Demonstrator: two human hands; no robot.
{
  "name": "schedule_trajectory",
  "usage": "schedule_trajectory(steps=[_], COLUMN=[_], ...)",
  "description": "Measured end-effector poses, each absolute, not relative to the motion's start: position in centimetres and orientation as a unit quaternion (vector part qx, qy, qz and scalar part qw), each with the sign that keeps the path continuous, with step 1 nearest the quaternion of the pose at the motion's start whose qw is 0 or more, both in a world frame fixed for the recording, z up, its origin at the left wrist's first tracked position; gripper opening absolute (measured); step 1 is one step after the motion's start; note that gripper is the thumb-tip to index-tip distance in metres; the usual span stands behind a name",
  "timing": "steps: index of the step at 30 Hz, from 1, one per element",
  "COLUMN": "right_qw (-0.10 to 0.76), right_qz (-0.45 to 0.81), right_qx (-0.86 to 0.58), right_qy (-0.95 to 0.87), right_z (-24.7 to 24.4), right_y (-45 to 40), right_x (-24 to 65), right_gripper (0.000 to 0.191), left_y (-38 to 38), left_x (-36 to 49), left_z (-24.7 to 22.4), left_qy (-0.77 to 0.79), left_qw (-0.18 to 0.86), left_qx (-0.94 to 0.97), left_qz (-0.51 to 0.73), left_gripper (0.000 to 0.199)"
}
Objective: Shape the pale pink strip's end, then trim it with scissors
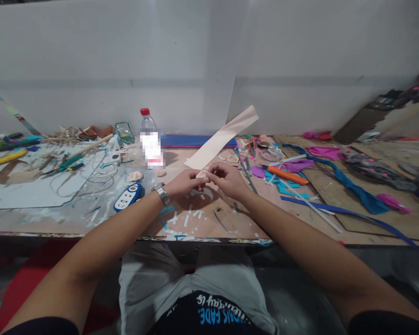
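Note:
A long cream paper strip [223, 137] slants up and to the right from between my hands, its far end raised off the table. My left hand [188, 183], with a metal watch on the wrist, pinches the near end of the strip. Fingers of my right hand [226, 179] are closed on that same end, meeting the left fingertips. The pinched part looks folded or gathered, mostly covered by my fingers. Two small crumpled peach paper pieces, one of them a paper rosette [135, 176], lie left of my hands.
A red-capped bottle [148, 139] stands behind my left hand. The blue and white power strip [127, 197] lies near my left wrist. To the right are an orange cutter knife [288, 175], tape rolls, scissors and a blue ribbon [349, 181]. Paper scraps litter the front.

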State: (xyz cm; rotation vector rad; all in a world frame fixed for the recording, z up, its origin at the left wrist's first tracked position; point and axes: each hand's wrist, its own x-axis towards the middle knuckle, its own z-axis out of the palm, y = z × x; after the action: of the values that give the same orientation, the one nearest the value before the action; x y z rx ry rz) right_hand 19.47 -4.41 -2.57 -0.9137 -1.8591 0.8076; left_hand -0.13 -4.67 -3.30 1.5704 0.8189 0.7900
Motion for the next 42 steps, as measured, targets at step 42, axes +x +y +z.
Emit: schedule_trajectory(steps=[42], right_qw=[0.397], right_qz=[0.279], right_qx=[-0.358], right_qy=[-0.798], right_z=[-2.64], right_y=[-4.57], right_x=[19.37], right_gripper=[0.019], left_y=[-5.55], left_x=[0.03], left_z=[-3.04], left_qy=[0.366], left_qw=[0.536], left_qx=[0.710], left_qz=[0.273], left_gripper=[0.036])
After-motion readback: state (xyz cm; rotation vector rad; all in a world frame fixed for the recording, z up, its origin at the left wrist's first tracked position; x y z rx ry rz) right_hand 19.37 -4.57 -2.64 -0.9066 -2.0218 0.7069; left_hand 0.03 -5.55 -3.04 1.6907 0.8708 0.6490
